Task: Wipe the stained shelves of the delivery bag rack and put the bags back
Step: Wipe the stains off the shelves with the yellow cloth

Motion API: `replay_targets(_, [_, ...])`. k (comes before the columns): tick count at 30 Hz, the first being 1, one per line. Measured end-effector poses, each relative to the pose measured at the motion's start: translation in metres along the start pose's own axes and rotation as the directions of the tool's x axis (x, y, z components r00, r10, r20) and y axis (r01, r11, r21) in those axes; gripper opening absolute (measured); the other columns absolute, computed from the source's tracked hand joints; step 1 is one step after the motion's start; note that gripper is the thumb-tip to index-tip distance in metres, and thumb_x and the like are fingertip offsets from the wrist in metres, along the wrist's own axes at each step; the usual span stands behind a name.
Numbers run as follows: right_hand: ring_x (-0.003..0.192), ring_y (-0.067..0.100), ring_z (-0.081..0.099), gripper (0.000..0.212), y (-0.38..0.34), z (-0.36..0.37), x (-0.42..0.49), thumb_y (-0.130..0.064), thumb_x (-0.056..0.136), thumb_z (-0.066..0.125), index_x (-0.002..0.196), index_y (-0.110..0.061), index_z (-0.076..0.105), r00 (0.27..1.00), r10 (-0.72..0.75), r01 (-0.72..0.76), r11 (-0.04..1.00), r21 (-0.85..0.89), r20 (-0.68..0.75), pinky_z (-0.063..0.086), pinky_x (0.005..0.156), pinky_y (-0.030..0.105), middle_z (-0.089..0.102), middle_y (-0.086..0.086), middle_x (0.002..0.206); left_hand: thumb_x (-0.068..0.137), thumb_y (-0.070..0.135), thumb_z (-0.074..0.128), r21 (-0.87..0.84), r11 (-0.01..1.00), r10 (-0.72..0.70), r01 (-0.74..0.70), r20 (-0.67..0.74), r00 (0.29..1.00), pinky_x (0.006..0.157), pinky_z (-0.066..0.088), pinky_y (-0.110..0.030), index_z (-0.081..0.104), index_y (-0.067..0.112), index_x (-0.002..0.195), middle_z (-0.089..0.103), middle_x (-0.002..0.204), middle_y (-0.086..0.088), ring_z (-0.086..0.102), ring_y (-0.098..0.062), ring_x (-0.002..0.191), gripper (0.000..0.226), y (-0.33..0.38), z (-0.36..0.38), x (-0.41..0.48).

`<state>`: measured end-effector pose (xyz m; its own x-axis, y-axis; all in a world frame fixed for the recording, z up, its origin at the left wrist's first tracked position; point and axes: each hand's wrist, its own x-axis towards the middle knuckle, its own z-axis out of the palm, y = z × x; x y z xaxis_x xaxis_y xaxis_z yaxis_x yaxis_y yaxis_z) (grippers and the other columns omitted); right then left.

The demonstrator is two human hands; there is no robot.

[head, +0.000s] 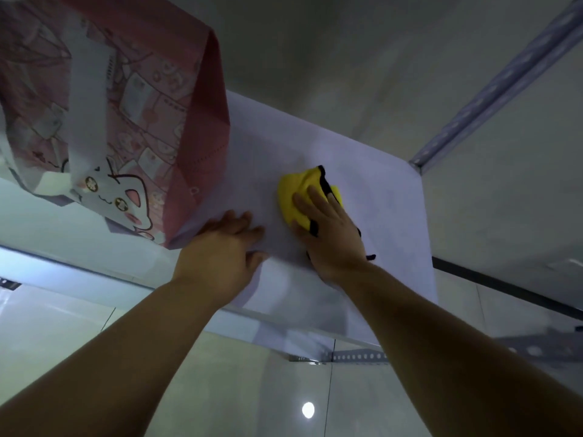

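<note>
A pale white shelf (378,190) of the rack fills the middle of the view. My right hand (328,231) lies flat on a yellow cloth with black trim (299,190), pressing it onto the shelf near the front edge. My left hand (224,244) holds the shelf's front edge, fingers on top and thumb below. A pink bag printed with a white cartoon cat (120,127) stands upright on the left part of the shelf, just left of my left hand.
A perforated metal upright (504,80) rises at the shelf's right rear corner. A lower perforated rail (356,357) shows beneath the shelf. Glossy floor tiles (220,389) lie below, and a grey wall (347,58) stands behind.
</note>
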<state>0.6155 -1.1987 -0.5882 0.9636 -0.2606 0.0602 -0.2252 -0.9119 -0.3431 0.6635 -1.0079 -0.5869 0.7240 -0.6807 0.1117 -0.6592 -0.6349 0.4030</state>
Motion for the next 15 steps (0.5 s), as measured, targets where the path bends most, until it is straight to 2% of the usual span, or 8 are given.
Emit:
replay_targets(2, [0.144,0.017,0.011,0.048,0.025,-0.010,-0.019,-0.046,0.092,0.048,0.138,-0.038,0.039,0.999,0.050,-0.050,0.999,0.002,0.006,0.023,0.112,0.032,0.021,-0.010,0.155,0.075,0.020,0.073,-0.003,1.000,-0.002,0.002,0.000,1.000,0.093,0.044,-0.052,0.069,0.006,0.108,0.062,0.121,-0.020,0.058,-0.041,0.111,0.036,-0.001,0.000,0.000])
replay_targets(6, [0.144,0.026,0.010,0.050,0.077,-0.038,-0.037,-0.034,0.095,0.046,0.143,-0.028,0.035,0.939,0.343,-0.343,0.938,-0.044,-0.013,0.017,0.114,0.039,0.013,0.000,0.157,0.086,0.029,0.060,0.026,0.998,-0.050,0.049,0.046,0.998,0.108,0.029,-0.042,0.058,0.015,0.126,0.046,0.141,-0.010,0.040,-0.030,0.130,0.042,0.000,0.003,0.005])
replay_targets(8, [0.142,0.032,0.012,0.052,0.080,-0.040,-0.037,-0.030,0.095,0.043,0.145,-0.027,0.030,0.883,0.468,-0.469,0.882,-0.052,-0.030,0.013,0.115,0.040,0.011,0.002,0.158,0.085,0.026,0.060,0.049,0.997,-0.055,0.053,0.054,0.997,0.106,0.030,-0.043,0.060,0.013,0.123,0.048,0.139,-0.012,0.041,-0.031,0.128,0.040,0.002,0.005,0.005])
replay_targets(10, [0.142,0.032,0.010,0.054,0.063,-0.034,-0.035,-0.035,0.094,0.041,0.146,-0.034,0.024,0.831,0.555,-0.556,0.829,-0.061,-0.034,0.010,0.115,0.038,0.008,-0.001,0.158,0.082,0.021,0.057,0.060,0.997,-0.055,0.053,0.036,0.998,0.099,0.036,-0.048,0.065,0.008,0.111,0.056,0.128,-0.017,0.049,-0.036,0.119,0.033,0.006,0.007,0.004])
replay_targets(12, [0.142,0.031,0.013,0.056,0.043,-0.024,-0.044,-0.038,0.092,0.045,0.145,-0.036,0.026,0.874,0.485,-0.487,0.869,-0.086,-0.045,0.014,0.113,0.037,0.012,-0.002,0.158,0.074,0.022,0.049,0.059,0.997,-0.058,0.056,0.025,0.998,0.092,0.040,-0.050,0.068,0.004,0.100,0.061,0.118,-0.020,0.054,-0.040,0.110,0.037,0.009,0.007,0.004])
replay_targets(15, [0.142,0.026,0.017,0.058,0.034,-0.020,-0.075,-0.035,0.087,0.059,0.141,-0.035,0.036,0.965,0.255,-0.258,0.965,-0.051,-0.055,0.020,0.113,0.035,0.022,-0.004,0.155,0.076,0.020,0.048,0.061,0.996,-0.067,0.066,0.018,0.998,0.094,0.038,-0.051,0.067,0.003,0.103,0.059,0.122,-0.021,0.051,-0.041,0.114,0.038,0.012,0.005,0.003])
